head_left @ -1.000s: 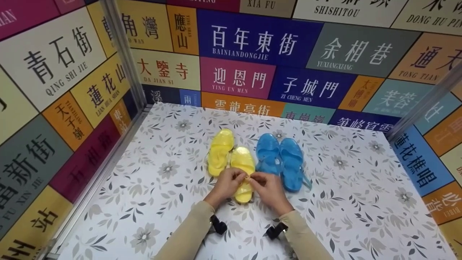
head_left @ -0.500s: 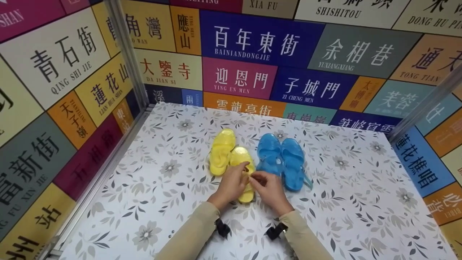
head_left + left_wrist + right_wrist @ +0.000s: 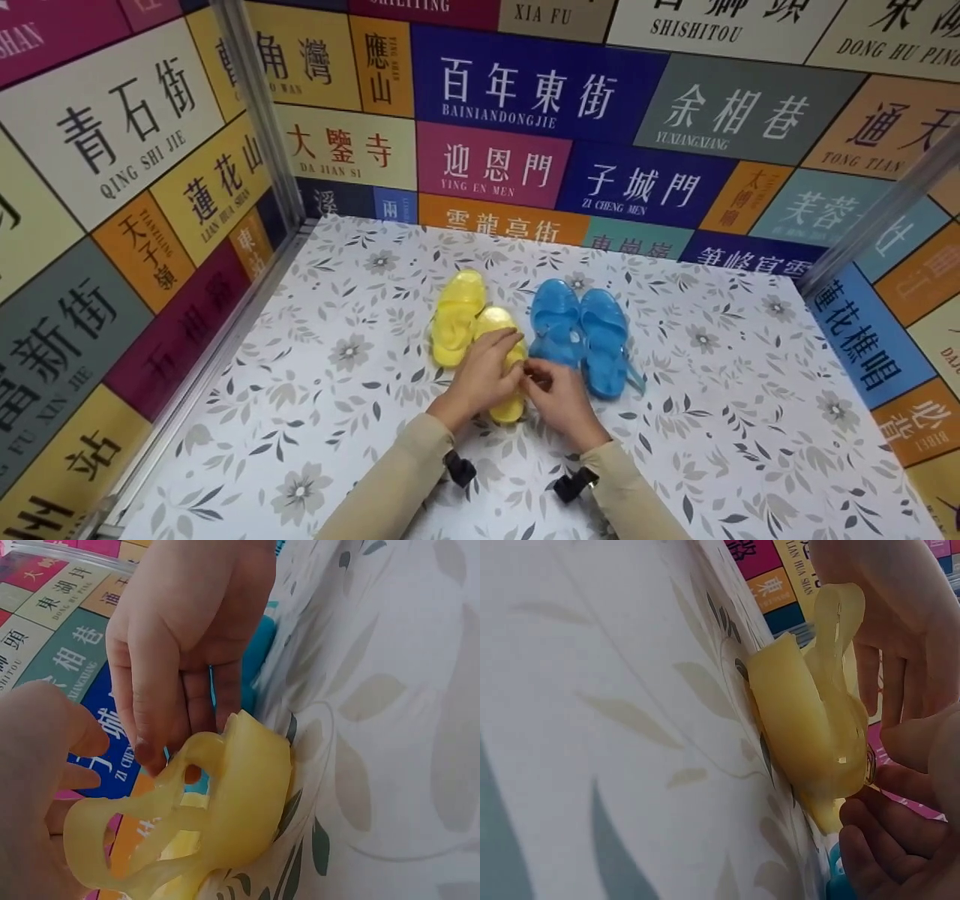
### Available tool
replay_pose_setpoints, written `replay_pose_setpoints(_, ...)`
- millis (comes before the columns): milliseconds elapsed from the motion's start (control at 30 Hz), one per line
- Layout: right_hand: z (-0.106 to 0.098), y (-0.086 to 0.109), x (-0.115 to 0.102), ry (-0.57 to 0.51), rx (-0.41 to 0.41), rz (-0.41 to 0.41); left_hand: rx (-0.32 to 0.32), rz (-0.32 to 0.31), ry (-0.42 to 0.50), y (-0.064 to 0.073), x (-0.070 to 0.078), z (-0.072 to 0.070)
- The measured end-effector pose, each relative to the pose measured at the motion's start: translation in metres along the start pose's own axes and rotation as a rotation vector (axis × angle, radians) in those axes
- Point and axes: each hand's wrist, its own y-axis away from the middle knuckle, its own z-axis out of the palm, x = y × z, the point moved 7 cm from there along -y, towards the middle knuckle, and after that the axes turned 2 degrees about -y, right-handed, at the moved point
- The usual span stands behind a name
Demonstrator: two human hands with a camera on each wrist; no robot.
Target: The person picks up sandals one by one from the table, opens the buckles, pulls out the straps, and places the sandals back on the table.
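Note:
A yellow jelly sandal (image 3: 508, 411) lies on the patterned tabletop between both hands, its heel end towards the person. Its strap (image 3: 82, 847) loops up over the heel in the left wrist view. At the sandal's right side, my right hand (image 3: 559, 394) pinches the strap near a small metal buckle (image 3: 871, 765) with thumb and fingertips. Over the left side is my left hand (image 3: 480, 375), fingers loosely extended beside the strap and partly hidden behind it. The second yellow sandal (image 3: 452, 346) lies just left and farther back.
Two blue sandals (image 3: 555, 296) lie side by side to the right, close to the right hand. The white floral tabletop (image 3: 300, 420) stretches around them. Walls with coloured street-name panels (image 3: 540, 82) stand at the back and sides. Black straps (image 3: 575, 484) sit at the wrists.
A second ago both hands' fingertips met at the strap. My left hand has since come off that pinch and spread its fingers over the sandal; my right hand stays at the strap.

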Motion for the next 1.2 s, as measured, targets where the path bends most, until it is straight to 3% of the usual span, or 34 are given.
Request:
replay_pose_setpoints(100, 0.000, 0.002, -0.002, 0.002, -0.003, -0.029, 0.089, 0.038, -0.009, 0.006, 0.003, -0.007)
replay_pose_setpoints(167, 0.000, 0.004, -0.001, 0.001, -0.007, -0.027, 0.135, 0.031, -0.028, 0.012, 0.003, -0.013)
replay_pose_setpoints(367, 0.000, 0.015, 0.010, 0.032, -0.054, 0.081, 0.179, -0.067, -0.082, 0.036, 0.002, -0.025)
replay_pose_setpoints(567, 0.004, 0.024, 0.014, 0.032, -0.138, 0.080, 0.302, -0.017, -0.103, 0.059, 0.007, -0.034)
replay_pose_setpoints(667, 0.004, 0.025, 0.013, 0.024, -0.170, 0.075, 0.327, -0.052, -0.089, 0.068, 0.003, -0.037)
replay_pose_setpoints(800, 0.005, 0.028, 0.011, 0.000, -0.215, 0.079, 0.250, -0.207, 0.029, 0.078, -0.013, -0.032)
replay_pose_setpoints(900, 0.007, 0.029, 0.010, -0.026, -0.238, 0.086, 0.145, -0.312, 0.127, 0.083, -0.025, -0.021)
replay_pose_setpoints(967, 0.008, 0.030, 0.011, -0.039, -0.251, 0.089, 0.063, -0.335, 0.174, 0.083, -0.030, -0.013)
replay_pose_setpoints(1067, 0.011, 0.031, 0.010, -0.036, -0.264, 0.082, -0.032, -0.315, 0.246, 0.080, -0.033, -0.003)
replay_pose_setpoints(1200, 0.014, 0.031, 0.009, -0.024, -0.271, 0.075, -0.098, -0.301, 0.349, 0.074, -0.035, 0.004)
